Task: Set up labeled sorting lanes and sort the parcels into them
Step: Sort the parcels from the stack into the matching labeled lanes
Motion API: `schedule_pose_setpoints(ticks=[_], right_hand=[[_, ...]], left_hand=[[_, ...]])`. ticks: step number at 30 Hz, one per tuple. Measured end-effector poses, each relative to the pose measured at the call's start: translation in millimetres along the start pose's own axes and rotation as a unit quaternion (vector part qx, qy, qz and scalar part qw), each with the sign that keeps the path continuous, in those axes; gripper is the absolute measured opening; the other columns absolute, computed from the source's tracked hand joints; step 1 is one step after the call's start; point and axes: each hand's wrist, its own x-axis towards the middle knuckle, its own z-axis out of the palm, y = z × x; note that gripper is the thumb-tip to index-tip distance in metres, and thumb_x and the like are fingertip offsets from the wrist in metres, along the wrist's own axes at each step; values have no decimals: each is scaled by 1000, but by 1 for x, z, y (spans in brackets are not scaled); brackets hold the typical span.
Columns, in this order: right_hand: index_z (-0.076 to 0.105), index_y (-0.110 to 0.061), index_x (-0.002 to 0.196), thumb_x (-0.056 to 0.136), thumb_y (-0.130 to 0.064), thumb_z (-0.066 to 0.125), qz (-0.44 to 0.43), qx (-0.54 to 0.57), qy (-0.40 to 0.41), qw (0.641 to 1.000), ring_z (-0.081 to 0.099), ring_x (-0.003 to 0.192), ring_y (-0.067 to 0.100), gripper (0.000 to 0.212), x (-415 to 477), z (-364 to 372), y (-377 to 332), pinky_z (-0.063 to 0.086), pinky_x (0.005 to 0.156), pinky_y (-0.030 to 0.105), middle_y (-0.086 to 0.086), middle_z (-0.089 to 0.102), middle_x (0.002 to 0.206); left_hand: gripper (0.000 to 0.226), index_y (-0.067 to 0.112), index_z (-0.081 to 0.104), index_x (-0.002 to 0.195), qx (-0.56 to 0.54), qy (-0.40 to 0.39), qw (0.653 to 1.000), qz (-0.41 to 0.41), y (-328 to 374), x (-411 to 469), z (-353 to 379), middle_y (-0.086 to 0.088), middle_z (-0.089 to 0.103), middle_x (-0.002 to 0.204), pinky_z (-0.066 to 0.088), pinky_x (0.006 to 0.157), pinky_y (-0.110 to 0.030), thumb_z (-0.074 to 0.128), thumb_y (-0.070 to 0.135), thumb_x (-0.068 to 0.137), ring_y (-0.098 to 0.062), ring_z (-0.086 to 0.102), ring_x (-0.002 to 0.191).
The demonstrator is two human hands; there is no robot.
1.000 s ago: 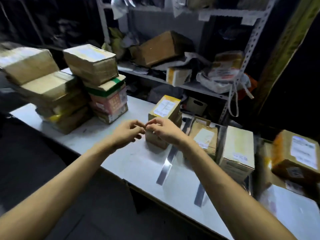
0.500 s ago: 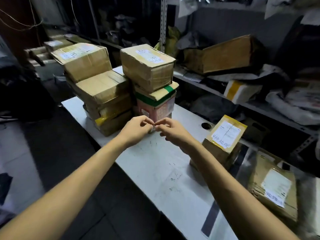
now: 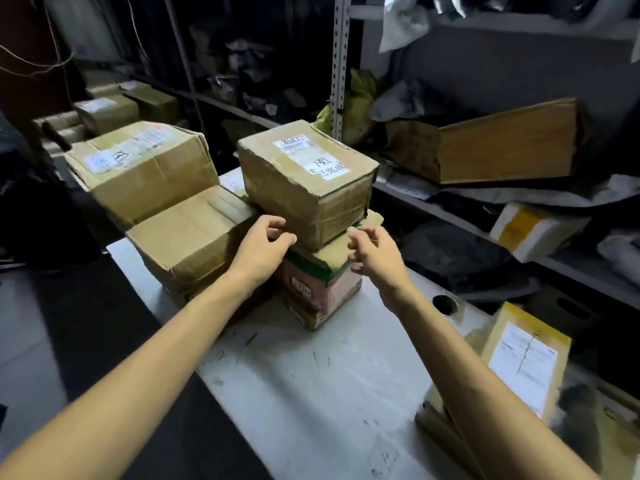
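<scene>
Both hands are up at the middle stack on the white table (image 3: 311,393), far-left area. Left hand (image 3: 263,244) is at the near-left corner of the top box (image 3: 308,181), right hand (image 3: 374,251) at its near-right corner. Fingers on both are loosely curled with nothing visible in them; can't tell if they touch the cardboard. Top box has a white label (image 3: 311,155) and sits on a green-taped pink box (image 3: 322,289). More boxes (image 3: 194,237) just left. Yellow-edged box (image 3: 523,362) near right. Shelf (image 3: 450,209) behind.

Left hand (image 3: 263,242), right hand (image 3: 372,252) — flanking stacked parcel (image 3: 304,178)
</scene>
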Motion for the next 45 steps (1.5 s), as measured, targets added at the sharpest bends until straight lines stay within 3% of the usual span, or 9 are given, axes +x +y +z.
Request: schedule_pose_setpoints(ticks=[6, 11, 14, 18, 23, 29, 33, 39, 45], right_hand=[[48, -19, 134, 92, -50, 64, -37, 62, 131, 989, 58, 103, 8, 55, 71, 7, -18, 51, 89, 30, -4, 59, 115], [48, -26, 126, 75, -64, 64, -42, 98, 199, 974, 60, 109, 16, 66, 111, 27, -18, 52, 96, 41, 0, 60, 119], [50, -27, 127, 69, -66, 66, -49, 127, 203, 970, 59, 110, 17, 72, 127, 29, -10, 51, 97, 39, 4, 59, 122], [60, -33, 85, 68, -70, 63, -46, 141, 173, 974, 58, 95, 18, 41, 136, 23, -9, 48, 88, 44, 4, 63, 104], [57, -38, 76, 64, -67, 63, -50, 140, 148, 978, 57, 94, 17, 32, 123, 17, -10, 44, 78, 38, -2, 62, 97], [67, -25, 113, 55, -52, 74, -70, 152, 56, 984, 67, 93, 10, 65, 101, 2, -19, 52, 74, 25, -6, 73, 104], [72, -29, 106, 59, -49, 73, -60, 173, 27, 983, 64, 102, 22, 50, 87, -15, -34, 47, 86, 45, 1, 73, 109], [52, -24, 143, 88, -33, 56, -58, 269, -85, 958, 58, 127, 26, 56, 41, -37, -40, 49, 93, 42, 5, 62, 138], [53, -19, 137, 78, -19, 64, -62, 321, -9, 945, 62, 123, 26, 60, -3, -69, -25, 49, 102, 43, 6, 67, 131]], left_hand=[[62, 21, 36, 138, -42, 82, 996, 11, 3, 57, 3, 2, 45, 132, 38, 106, -34, 64, 42, 88, -15, 44, 122], [73, 25, 34, 131, -123, 112, 986, -20, 9, 79, 6, 1, 38, 125, 34, 94, -30, 55, 64, 73, -17, 42, 114], [87, 33, 30, 130, -180, 97, 978, -39, 8, 84, 15, -1, 41, 130, 38, 105, -37, 62, 78, 63, -20, 43, 122], [108, 45, 31, 127, -247, 103, 962, -57, 7, 90, 25, 2, 49, 135, 39, 109, -44, 77, 84, 38, -22, 46, 128], [102, 32, 43, 133, -295, 86, 950, -49, 8, 96, 16, 1, 62, 127, 49, 101, -39, 90, 53, 45, -15, 61, 115], [76, 19, 50, 133, -325, 62, 944, 0, 23, 84, 6, 2, 67, 114, 54, 81, -22, 82, 21, 64, 0, 67, 94], [86, 22, 52, 132, -304, 44, 951, 38, 33, 73, -5, 1, 65, 123, 52, 97, -34, 81, 36, 52, -11, 63, 112], [91, 23, 49, 143, -210, -34, 970, 120, 55, 47, -16, 0, 61, 135, 42, 110, -36, 79, 42, 59, -11, 53, 128], [82, 23, 55, 132, -197, -61, 967, 147, 73, -1, -2, 2, 61, 130, 48, 104, -41, 80, 42, 56, -13, 58, 122]])
